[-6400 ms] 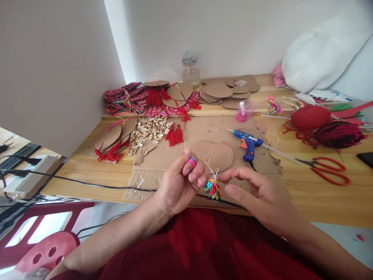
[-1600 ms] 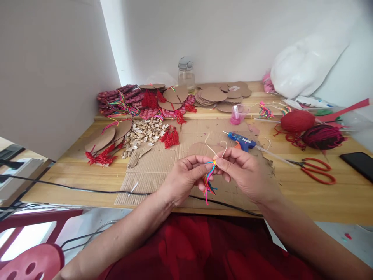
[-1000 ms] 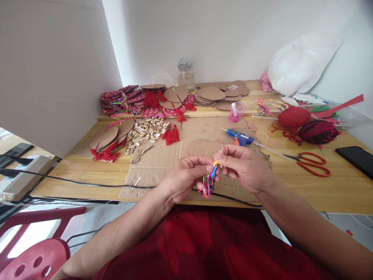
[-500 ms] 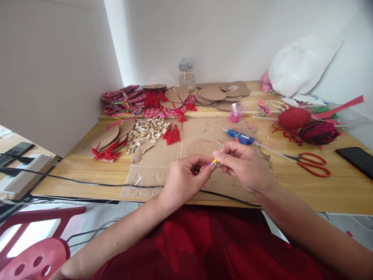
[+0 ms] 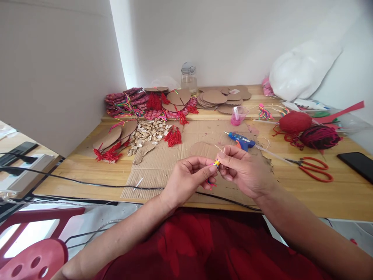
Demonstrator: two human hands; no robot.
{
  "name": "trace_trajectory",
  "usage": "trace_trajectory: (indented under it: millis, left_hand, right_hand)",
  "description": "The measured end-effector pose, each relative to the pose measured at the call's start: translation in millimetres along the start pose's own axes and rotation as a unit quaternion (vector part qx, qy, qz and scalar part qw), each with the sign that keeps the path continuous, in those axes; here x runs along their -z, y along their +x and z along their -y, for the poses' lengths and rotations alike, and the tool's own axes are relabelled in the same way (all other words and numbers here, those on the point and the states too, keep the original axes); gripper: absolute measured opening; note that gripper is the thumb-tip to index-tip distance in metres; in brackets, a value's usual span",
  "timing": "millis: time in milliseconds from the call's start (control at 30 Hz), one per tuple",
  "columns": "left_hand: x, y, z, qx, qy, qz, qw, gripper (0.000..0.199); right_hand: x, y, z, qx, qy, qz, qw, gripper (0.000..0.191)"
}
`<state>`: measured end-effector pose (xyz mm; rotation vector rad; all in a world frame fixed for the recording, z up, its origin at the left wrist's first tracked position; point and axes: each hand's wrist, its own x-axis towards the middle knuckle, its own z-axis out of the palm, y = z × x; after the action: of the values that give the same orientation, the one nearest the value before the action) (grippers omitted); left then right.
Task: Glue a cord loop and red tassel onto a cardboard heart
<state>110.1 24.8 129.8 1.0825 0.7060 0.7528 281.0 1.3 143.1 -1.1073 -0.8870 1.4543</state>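
Between both hands, above the cardboard sheet, is a small bundle of colourful cord with a yellow wrapped part and pink and blue ends hanging below. My left hand pinches it between thumb and fingers. My right hand is closed at its upper end, where a thin pale string sticks up over the fingertips. A blue glue gun lies just beyond my right hand. Orange-handled scissors rest farther right.
Peanut shells, red tassels and cardboard discs lie toward the back. A pink-tinted cup, a bottle and yarn balls stand behind. A black cable crosses the front; a phone lies right.
The bundle has turned in my fingers, so its coloured ends now hang below my left hand. The pale string points more to the left. The whole view has shifted slightly.
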Motion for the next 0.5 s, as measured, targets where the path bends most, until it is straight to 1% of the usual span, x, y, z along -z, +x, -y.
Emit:
trace_trajectory:
  millis: [133,233,400,500]
  left_hand:
    - [2.3,1.7,1.3,0.019,-0.076,-0.002,0.997,0.025]
    - [2.8,2.9,0.8,0.04,-0.113,0.0,0.993,0.022]
    - [4.6,4.7,0.3,0.077,-0.145,0.009,0.986,0.02]
    - [5.4,5.5,1.0,0.07,-0.144,0.014,0.987,0.018]
  right_hand:
    - [1.6,-0.6,-3.3,0.017,0.007,0.015,1.0,0.034]
    - [1.4,0.0,-4.7,0.027,0.011,0.023,0.999,0.031]
    - [0.8,1.5,-6.3,0.029,0.019,0.036,0.999,0.029]
    - [0.2,2.4,-6.4,0.019,0.02,0.04,0.999,0.028]
